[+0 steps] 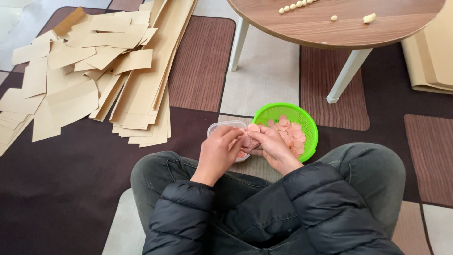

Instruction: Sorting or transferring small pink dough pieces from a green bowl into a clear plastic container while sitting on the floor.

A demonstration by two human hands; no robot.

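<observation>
I sit cross-legged on a patterned carpet. My left hand [218,153] and my right hand [272,147] meet over a small clear plastic container [225,126], and together they pinch a stack of thin pink round slices [250,135]. Just to the right stands a green round basket [288,111] that holds several more pink slices [293,135]. My right hand rests against the basket's near-left rim. The container's inside is mostly hidden by my fingers.
A heap of tan paper sheets and strips [94,71] covers the carpet at the left. A round wooden table [339,23] with white legs stands ahead, with small pale dough balls [295,5] on it. More tan sheets [432,56] lie at the right.
</observation>
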